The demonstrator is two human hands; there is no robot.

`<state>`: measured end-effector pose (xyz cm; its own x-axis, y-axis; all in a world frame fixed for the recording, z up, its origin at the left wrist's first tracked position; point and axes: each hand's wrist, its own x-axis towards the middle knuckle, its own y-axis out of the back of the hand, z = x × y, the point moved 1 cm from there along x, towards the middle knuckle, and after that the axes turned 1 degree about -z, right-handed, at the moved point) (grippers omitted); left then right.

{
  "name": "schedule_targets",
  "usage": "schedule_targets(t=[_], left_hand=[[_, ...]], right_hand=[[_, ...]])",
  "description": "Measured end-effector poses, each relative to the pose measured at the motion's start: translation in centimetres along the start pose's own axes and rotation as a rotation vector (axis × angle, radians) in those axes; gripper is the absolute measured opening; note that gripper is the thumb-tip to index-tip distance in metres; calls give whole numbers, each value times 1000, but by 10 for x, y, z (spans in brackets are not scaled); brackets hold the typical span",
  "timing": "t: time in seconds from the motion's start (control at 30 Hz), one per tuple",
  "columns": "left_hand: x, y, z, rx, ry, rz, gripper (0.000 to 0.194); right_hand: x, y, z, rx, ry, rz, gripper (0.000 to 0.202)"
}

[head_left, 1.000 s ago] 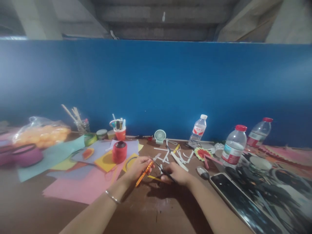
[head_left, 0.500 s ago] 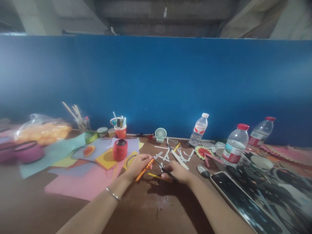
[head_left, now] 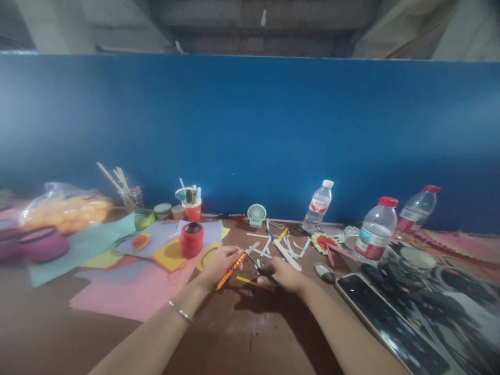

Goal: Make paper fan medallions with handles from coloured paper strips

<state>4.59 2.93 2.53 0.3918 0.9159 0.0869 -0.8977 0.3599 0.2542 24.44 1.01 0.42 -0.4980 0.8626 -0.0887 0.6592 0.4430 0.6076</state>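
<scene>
My left hand [head_left: 222, 263] pinches a narrow orange folded paper strip [head_left: 230, 273] with a notched, zigzag edge. It slants down toward me over the table. My right hand [head_left: 283, 275] is closed on scissors with dark handles [head_left: 270, 276]. Their thin blades point left, close to the upper end of the orange strip; the fingers hide part of the handles. A yellow strip [head_left: 246, 281] runs under my right fingers, and I cannot tell whether they touch it. Small dark bits are scattered on the brown tabletop [head_left: 234, 333] below the hands.
White paper strips [head_left: 267, 246] and a small fan [head_left: 257, 214] lie beyond my hands. Coloured paper [head_left: 113, 297] and a red thread spool [head_left: 191, 240] are on the left. Bottles [head_left: 377, 232], a paper rosette [head_left: 324, 242], a computer mouse [head_left: 325, 273] and a phone [head_left: 386, 317] stand or lie right.
Both hands stay nearly in place, with the orange strip and the scissors still in them. The whole view has shifted very slightly.
</scene>
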Motion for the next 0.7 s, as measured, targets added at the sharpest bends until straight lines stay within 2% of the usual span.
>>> schedule_targets(t=[0.7], left_hand=[[3,1,-5,-26,7,-9,38]], right_hand=[[1,1,-1,-7,37,8,46]])
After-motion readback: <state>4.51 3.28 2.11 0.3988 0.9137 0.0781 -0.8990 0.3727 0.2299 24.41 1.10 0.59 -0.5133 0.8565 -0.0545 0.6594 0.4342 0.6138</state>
